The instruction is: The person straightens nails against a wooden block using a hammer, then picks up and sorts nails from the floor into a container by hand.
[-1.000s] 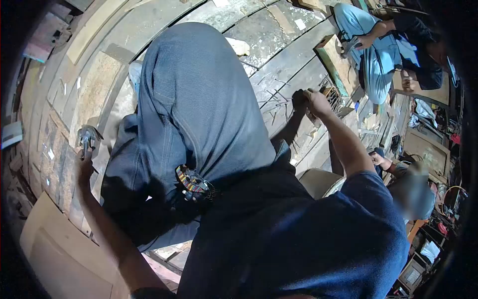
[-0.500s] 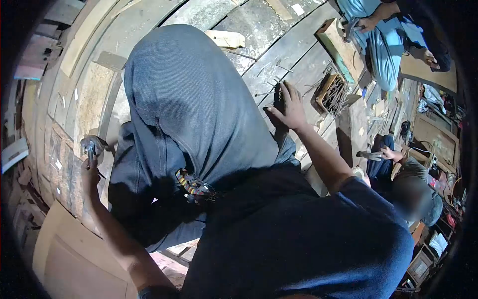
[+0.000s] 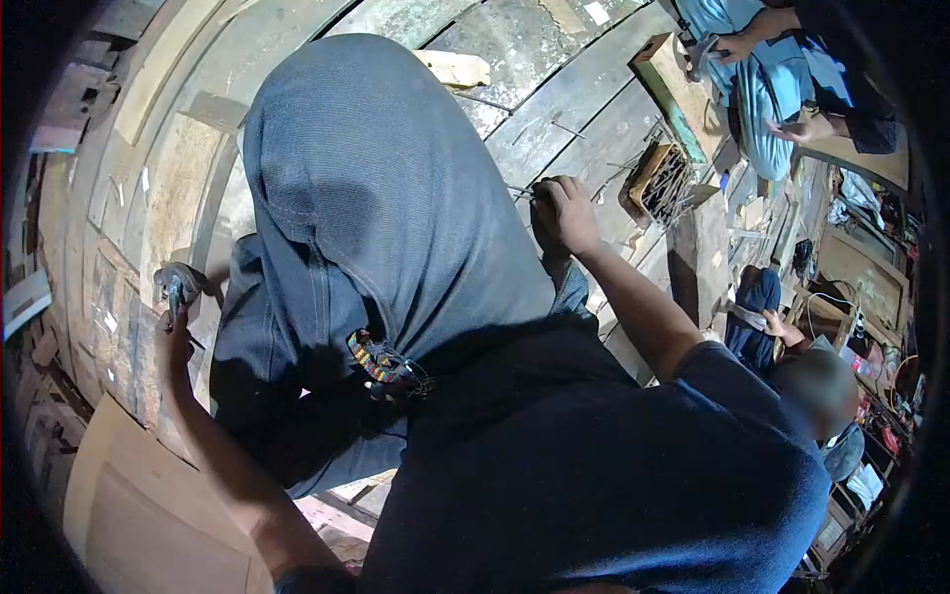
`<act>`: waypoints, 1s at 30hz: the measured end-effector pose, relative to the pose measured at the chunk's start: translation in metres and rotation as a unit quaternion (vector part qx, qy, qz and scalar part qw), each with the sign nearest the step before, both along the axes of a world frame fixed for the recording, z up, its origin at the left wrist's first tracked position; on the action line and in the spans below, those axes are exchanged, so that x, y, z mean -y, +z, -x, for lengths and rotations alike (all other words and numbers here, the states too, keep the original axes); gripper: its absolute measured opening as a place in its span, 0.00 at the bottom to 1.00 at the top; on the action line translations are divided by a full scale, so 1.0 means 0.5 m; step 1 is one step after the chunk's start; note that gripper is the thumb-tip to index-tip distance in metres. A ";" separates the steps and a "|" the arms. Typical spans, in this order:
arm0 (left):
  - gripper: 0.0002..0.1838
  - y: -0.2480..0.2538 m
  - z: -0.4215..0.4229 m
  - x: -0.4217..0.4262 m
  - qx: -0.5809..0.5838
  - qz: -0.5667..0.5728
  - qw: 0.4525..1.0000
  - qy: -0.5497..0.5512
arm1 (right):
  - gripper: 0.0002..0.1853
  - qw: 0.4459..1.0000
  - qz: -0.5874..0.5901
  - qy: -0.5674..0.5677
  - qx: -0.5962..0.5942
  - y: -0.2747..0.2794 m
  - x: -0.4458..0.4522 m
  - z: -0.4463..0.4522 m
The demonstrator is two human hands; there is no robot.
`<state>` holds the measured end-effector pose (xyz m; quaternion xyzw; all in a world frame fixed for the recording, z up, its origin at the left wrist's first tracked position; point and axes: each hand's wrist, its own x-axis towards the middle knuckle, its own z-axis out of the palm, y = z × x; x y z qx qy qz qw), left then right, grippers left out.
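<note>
My left hand (image 3: 175, 342) is closed round a metal tool (image 3: 176, 284) with a dark, rounded head, held above the boards at the left. Whether it is a hammer or pincers does not show clearly. On the other side of my raised knee, my right hand (image 3: 569, 216) is down at the plank floor, its fingers curled together over loose nails (image 3: 521, 191). A few nail shanks stick out by the fingertips; the rest are hidden under the hand. Another loose nail (image 3: 568, 130) lies a little beyond. To the right stands a small wooden box (image 3: 638, 188) full of nails.
A wood offcut (image 3: 453, 69) lies past my knee, and a wooden block (image 3: 678, 94) stands near a co-worker's hand (image 3: 737, 47). A second person (image 3: 811, 381) sits at the right. A wooden panel (image 3: 163, 505) lies at lower left.
My right hand's spread fingers have drawn together over the nails, and fewer loose ones show around it. My left hand and its tool have shifted slightly. A co-worker's hand has moved left.
</note>
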<state>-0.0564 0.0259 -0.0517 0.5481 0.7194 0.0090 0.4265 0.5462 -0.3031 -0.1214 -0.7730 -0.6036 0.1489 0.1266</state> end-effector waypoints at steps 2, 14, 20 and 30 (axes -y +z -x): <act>0.14 -0.003 0.001 -0.005 -0.009 0.006 1.000 -0.008 | 0.14 0.998 -0.023 0.014 0.053 -0.003 -0.002 0.008; 0.15 0.014 -0.018 0.003 -0.005 0.009 1.000 -0.003 | 0.20 0.995 0.065 0.068 0.024 0.018 -0.002 0.013; 0.15 0.002 -0.003 0.001 0.021 0.003 1.000 -0.004 | 0.19 0.994 0.079 0.052 0.047 0.003 0.002 0.027; 0.17 -0.026 0.032 -0.014 0.043 0.031 0.999 0.005 | 0.22 0.996 0.042 0.019 -0.071 -0.041 0.030 -0.003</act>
